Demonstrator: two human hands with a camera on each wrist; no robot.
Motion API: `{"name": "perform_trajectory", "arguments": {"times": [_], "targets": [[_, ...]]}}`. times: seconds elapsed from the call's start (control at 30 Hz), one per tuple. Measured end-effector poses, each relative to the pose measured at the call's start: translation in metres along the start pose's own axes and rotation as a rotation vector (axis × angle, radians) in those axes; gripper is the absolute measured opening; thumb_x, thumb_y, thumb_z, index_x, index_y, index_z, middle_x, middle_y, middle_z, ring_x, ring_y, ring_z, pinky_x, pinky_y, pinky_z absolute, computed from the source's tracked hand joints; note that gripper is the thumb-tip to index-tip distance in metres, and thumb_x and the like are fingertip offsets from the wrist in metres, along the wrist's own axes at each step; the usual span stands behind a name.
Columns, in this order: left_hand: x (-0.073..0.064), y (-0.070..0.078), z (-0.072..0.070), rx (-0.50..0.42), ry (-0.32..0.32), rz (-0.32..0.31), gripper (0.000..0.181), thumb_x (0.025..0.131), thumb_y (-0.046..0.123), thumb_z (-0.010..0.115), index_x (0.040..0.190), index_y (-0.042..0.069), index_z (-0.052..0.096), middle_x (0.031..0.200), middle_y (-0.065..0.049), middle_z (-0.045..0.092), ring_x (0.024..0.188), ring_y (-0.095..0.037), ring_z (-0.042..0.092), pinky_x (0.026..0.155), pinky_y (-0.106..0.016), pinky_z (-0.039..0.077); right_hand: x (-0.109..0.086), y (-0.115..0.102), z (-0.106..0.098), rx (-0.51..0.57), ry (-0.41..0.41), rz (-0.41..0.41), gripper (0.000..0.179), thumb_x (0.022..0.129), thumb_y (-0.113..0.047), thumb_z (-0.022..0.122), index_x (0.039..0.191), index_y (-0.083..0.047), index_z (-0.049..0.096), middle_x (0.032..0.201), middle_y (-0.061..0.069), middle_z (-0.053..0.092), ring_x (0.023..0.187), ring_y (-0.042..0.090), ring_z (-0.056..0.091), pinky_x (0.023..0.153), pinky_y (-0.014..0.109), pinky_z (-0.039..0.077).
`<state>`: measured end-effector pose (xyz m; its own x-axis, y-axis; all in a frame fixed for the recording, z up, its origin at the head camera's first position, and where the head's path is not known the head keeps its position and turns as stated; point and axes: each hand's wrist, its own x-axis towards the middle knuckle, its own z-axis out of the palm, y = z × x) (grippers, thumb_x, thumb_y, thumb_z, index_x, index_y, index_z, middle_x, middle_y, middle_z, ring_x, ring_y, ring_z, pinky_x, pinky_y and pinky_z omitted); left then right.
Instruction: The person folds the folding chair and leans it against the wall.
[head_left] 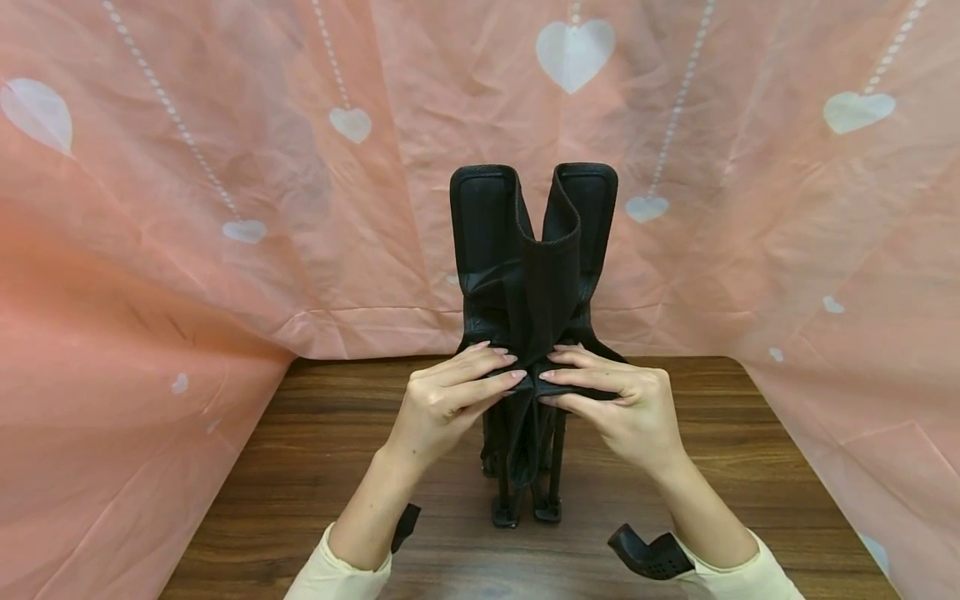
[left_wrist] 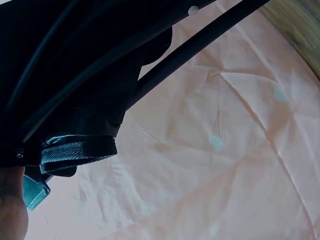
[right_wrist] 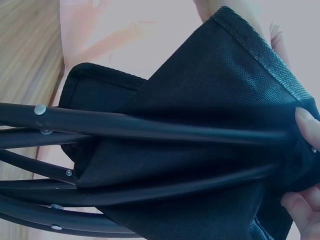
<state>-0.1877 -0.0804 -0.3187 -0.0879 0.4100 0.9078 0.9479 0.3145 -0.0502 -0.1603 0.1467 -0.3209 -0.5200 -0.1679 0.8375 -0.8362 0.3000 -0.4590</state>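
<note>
Two hands meet at the middle of a folded black camp chair (head_left: 528, 292), which stands upright on its feet on the wooden table (head_left: 315, 467).

Head view: left hand (head_left: 450, 396) comes in from the lower left, wrist bent, fingers extended and lying against the gathered fabric. Right hand (head_left: 615, 400) mirrors it from the lower right, fingers laid over the fabric, fingertips nearly touching those of the left. Both hands press the cloth between them; cream sleeves (head_left: 333, 575) show at the bottom edge. Pink heart-print curtain (head_left: 225, 167) hangs behind and at both sides.

Left wrist view: black fabric and a metal chair leg (left_wrist: 200, 45) cross the picture; a sliver of the hand shows at lower left, finger state not discernible there.

Right wrist view: fingertips (right_wrist: 306, 120) pinch the fabric's edge beside the bunched black legs (right_wrist: 150, 125).
</note>
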Motion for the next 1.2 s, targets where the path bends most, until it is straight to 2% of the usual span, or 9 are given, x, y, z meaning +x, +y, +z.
{"name": "perform_trajectory", "arguments": {"times": [0.47, 0.63, 0.8, 0.93, 1.1, 1.2], "targets": [[0.000, 0.001, 0.001, 0.000, 0.014, -0.010, 0.014, 0.089, 0.013, 0.068, 0.096, 0.006, 0.078, 0.097, -0.010, 0.076, 0.095, -0.022, 0.072, 0.097, -0.036, 0.055, 0.001, -0.004, 0.002, 0.001, 0.016, 0.032, 0.034, 0.060, 0.009, 0.084, 0.089, -0.008, 0.080, 0.098, 0.010, 0.076, 0.109, 0.007, 0.067, 0.096, 0.017, 0.052], [-0.002, 0.001, 0.004, -0.004, 0.041, -0.011, 0.014, 0.090, 0.012, 0.067, 0.096, 0.005, 0.078, 0.097, -0.010, 0.076, 0.096, -0.024, 0.072, 0.098, -0.035, 0.054, 0.000, -0.003, 0.003, -0.025, 0.017, 0.040, 0.034, 0.061, 0.008, 0.084, 0.090, -0.009, 0.080, 0.099, 0.012, 0.076, 0.110, 0.007, 0.067, 0.096, 0.017, 0.051], [-0.008, 0.001, 0.009, -0.005, 0.064, 0.022, 0.015, 0.089, 0.009, 0.069, 0.100, 0.001, 0.075, 0.102, -0.013, 0.073, 0.100, -0.027, 0.069, 0.101, -0.038, 0.053, -0.004, -0.001, 0.003, -0.053, 0.028, -0.004, 0.036, 0.062, 0.006, 0.085, 0.094, -0.009, 0.079, 0.103, 0.013, 0.075, 0.111, 0.012, 0.067, 0.098, 0.017, 0.050], [-0.014, 0.002, 0.011, 0.015, 0.048, 0.018, 0.018, 0.089, 0.008, 0.069, 0.106, 0.001, 0.072, 0.108, -0.014, 0.070, 0.107, -0.028, 0.066, 0.104, -0.042, 0.050, -0.007, 0.000, 0.003, -0.067, 0.024, -0.043, 0.037, 0.064, 0.000, 0.085, 0.099, -0.009, 0.077, 0.108, 0.012, 0.073, 0.114, 0.014, 0.065, 0.102, 0.020, 0.049], [-0.019, 0.002, 0.008, 0.066, 0.014, -0.004, 0.028, 0.088, 0.014, 0.072, 0.115, 0.007, 0.070, 0.119, -0.015, 0.066, 0.115, -0.030, 0.061, 0.105, -0.048, 0.048, -0.008, 0.005, -0.002, 0.024, 0.017, -0.119, 0.038, 0.071, -0.016, 0.085, 0.105, -0.002, 0.075, 0.117, 0.015, 0.070, 0.121, 0.019, 0.062, 0.109, 0.030, 0.045], [-0.024, 0.001, 0.005, 0.065, 0.016, -0.024, 0.040, 0.087, 0.020, 0.073, 0.123, 0.007, 0.065, 0.131, -0.017, 0.058, 0.123, -0.034, 0.054, 0.109, -0.048, 0.044, -0.005, 0.003, -0.006, 0.170, 0.146, -0.195, 0.035, 0.077, -0.017, 0.081, 0.098, 0.010, 0.073, 0.113, 0.017, 0.071, 0.115, 0.022, 0.065, 0.108, 0.034, 0.046]]}}
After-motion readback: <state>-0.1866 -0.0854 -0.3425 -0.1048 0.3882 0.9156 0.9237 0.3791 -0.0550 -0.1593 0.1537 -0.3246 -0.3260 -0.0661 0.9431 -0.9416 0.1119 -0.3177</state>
